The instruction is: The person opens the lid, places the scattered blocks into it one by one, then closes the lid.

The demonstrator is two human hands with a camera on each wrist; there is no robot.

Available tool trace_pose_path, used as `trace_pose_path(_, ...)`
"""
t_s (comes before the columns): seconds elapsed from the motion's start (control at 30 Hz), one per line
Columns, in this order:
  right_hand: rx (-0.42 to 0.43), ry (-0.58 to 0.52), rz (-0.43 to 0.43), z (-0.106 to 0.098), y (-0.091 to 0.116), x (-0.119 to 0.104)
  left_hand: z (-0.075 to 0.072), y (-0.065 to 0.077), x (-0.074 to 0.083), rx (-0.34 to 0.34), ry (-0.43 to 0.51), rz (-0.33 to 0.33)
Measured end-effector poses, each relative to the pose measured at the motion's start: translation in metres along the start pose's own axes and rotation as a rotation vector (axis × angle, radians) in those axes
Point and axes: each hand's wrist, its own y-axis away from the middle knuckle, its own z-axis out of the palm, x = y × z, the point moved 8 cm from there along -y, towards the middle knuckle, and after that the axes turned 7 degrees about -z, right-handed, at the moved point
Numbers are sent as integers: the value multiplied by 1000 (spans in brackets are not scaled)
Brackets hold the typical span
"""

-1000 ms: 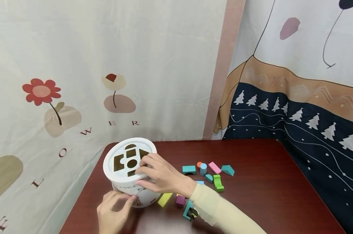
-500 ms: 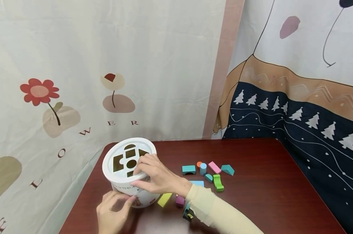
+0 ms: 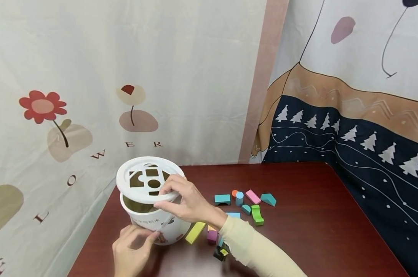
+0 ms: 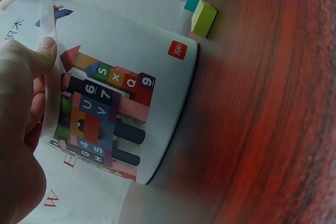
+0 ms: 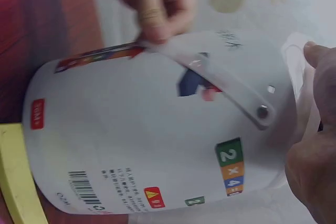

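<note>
A white bucket (image 3: 146, 220) with printed block pictures stands at the table's left side. Its white lid (image 3: 125, 191), cut with shaped holes, is tilted up at the near left, showing a dark gap over the bucket's rim. My right hand (image 3: 186, 200) grips the lid's right edge, thumb below and fingers on top. With thumb and fingers my left hand (image 3: 132, 246) pinches the bucket's white strap handle (image 4: 48, 77) at the front. In the right wrist view the handle (image 5: 220, 82) runs up to a rivet near the rim.
Right of the bucket lie several toy blocks: a yellow bar (image 3: 195, 232), a purple block (image 3: 212, 236), a green curved one (image 3: 257, 215), a pink one (image 3: 252, 197) and a blue cylinder (image 3: 239, 198). Fabric curtains (image 3: 195, 77) hang behind the dark red table (image 3: 316, 215).
The lid has come up off the bucket's rim on the left and front, with the right hand holding its edge. The left hand has stayed on the handle.
</note>
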Motion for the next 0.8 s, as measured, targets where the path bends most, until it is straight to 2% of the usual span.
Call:
trace_pose_path(0.07,29,-46,18,-3,0,0,0,0,0,-8,1,-13)
trace_pose_path(0.2,37,-66,16,-4,1,1,0,-1,0,-21,4,-34)
trace_pose_path(0.37,117,-121,61,-13,-1,7,0,3,-6,-32,-23,-51)
trace_pose_path(0.47,195,-225,126,-23,-1,11,0,7,-15,-38,-21,-56)
trace_pose_path(0.6,292,-347,206,-39,-1,11,-2,11,-22,-34,48,-44)
trace_pose_path(0.7,327,-325,200,-56,-3,3,-7,8,-16,-8,122,-16)
trace_pose_path(0.8,339,-264,168,-72,-5,-6,-16,-1,-1,53,170,28)
